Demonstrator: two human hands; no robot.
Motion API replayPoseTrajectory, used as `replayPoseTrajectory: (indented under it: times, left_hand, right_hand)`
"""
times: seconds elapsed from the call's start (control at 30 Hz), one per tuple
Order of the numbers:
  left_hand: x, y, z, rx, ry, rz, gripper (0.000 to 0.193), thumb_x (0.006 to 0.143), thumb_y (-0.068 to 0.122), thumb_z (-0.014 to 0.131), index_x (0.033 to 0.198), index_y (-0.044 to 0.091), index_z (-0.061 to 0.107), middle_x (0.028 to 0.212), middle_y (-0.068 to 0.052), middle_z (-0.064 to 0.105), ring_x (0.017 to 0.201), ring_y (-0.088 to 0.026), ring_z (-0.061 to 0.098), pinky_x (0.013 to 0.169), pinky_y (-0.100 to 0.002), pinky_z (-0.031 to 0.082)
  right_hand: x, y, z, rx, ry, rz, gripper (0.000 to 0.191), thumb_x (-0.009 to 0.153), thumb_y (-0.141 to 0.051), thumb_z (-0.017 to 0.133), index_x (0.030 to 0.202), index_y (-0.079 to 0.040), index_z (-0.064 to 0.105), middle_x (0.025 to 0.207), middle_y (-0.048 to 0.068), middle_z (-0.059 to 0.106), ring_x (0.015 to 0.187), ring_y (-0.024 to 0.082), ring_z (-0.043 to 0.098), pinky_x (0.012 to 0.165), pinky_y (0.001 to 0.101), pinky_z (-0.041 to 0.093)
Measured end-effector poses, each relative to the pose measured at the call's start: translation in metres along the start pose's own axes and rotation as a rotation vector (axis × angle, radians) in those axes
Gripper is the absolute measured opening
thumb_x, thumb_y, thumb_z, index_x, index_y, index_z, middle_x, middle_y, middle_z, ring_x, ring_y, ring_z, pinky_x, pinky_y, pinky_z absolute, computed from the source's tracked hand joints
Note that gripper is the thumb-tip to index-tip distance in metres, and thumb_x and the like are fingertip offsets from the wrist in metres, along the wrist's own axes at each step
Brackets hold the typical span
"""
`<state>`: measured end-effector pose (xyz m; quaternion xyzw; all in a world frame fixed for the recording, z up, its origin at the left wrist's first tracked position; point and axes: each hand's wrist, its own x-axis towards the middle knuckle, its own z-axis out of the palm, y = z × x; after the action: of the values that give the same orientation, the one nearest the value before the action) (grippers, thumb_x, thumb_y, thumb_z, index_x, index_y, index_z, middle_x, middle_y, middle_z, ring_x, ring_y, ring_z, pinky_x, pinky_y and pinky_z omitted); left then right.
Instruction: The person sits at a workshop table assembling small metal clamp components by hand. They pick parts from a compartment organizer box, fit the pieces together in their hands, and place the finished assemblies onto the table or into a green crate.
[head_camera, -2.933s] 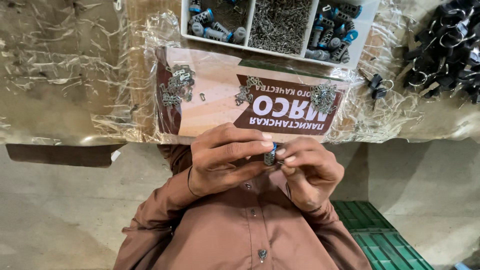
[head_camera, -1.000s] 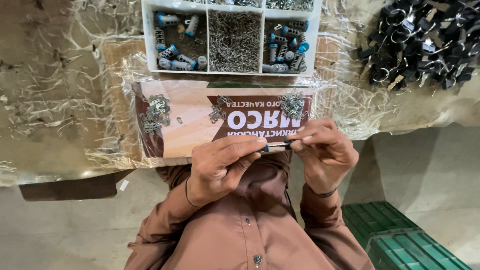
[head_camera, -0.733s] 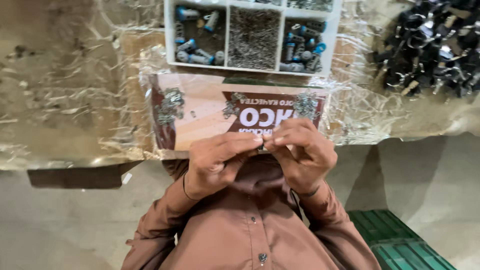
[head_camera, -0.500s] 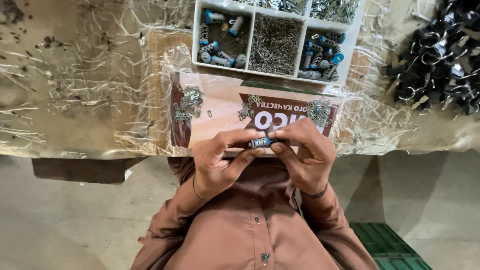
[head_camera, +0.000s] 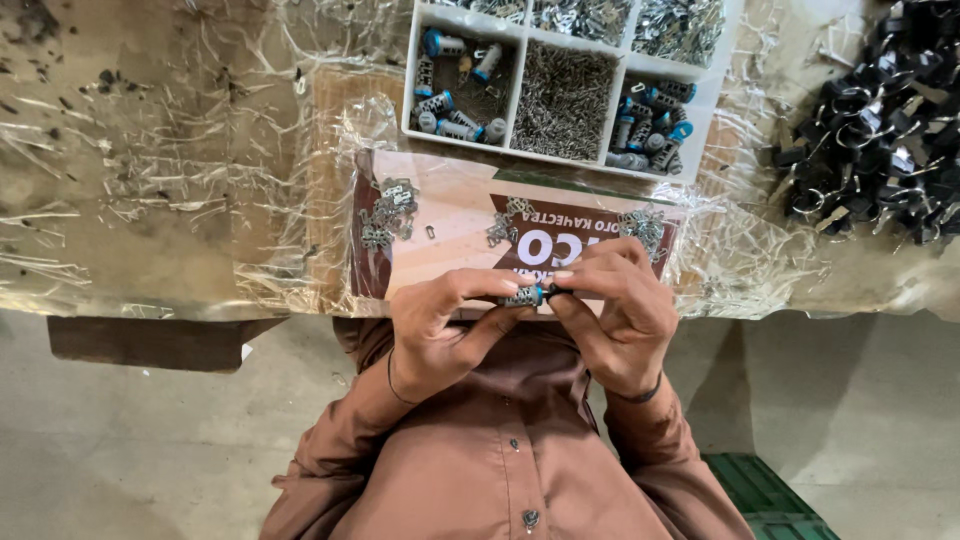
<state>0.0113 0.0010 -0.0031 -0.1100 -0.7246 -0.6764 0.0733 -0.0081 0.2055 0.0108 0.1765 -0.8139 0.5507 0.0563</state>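
starting at the left, a table (head_camera: 130, 200) is seen wrapped in crinkled clear plastic film (head_camera: 260, 210), its brownish top stained with dark specks near the upper left corner. a dark wooden ledge (head_camera: 150, 340) is seen under the table edge. further right, a flat cardboard sheet (head_camera: 450, 235) in tan and dark red is laid on the film, printed side up. three small heaps of metal clips are set on it: one at its left (head_camera: 385, 212), one near its middle (head_camera: 508, 222), one at its right (head_camera: 645, 228). beyond the sheet, a white divided tray (head_camera: 520, 75) is placed; its left compartment is filled with blue-capped metal cylinders (head_camera: 452, 80), its middle one with fine metal pins (head_camera: 568, 102), its right one with more blue-capped cylinders (head_camera: 650, 125).

at the near table edge, a small metal cylinder with a blue end (head_camera: 525, 296) is pinched between both hands, over the lower border of the sheet. the left hand (head_camera: 440, 325) is closed on its left part with thumb and fingers; the right hand (head_camera: 615, 310) is closed on its blue end with the fingertips. a thin band is worn on each wrist. part of the sheet's print is hidden by the hands.

at the far right, a heap of black parts with metal rings (head_camera: 880, 120) is piled on the film. below, a brown buttoned shirt (head_camera: 500, 460), a grey concrete floor (head_camera: 120, 450) and a green crate (head_camera: 770, 500) are seen.
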Motion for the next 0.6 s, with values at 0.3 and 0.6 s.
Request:
replayPoseTrajectory:
  times: [0.3,0.6]
  left_hand:
    - [-0.004,-0.01,-0.02,0.046,-0.05,0.119,0.027,0.088,-0.003,0.08,0.111,0.009,0.075,0.105,-0.01,0.077,0.093,-0.02,0.078,0.081,-0.028,0.065]
    - [-0.01,-0.014,-0.039,0.211,0.033,-0.015,0.023,0.09,-0.002,0.081,0.11,0.006,0.074,0.106,-0.011,0.077,0.091,-0.018,0.078,0.079,-0.025,0.064]
  right_hand:
    - [-0.02,0.018,0.001,0.217,0.257,0.096,0.012,0.093,0.0,0.066,0.102,-0.006,0.072,0.09,0.009,0.073,0.08,0.019,0.067,0.076,0.034,0.051]
    - [-0.034,0.026,0.005,-0.453,0.195,0.103,0.011,0.093,-0.003,0.077,0.104,-0.004,0.074,0.097,0.007,0.072,0.102,0.025,0.061,0.093,0.039,0.046]
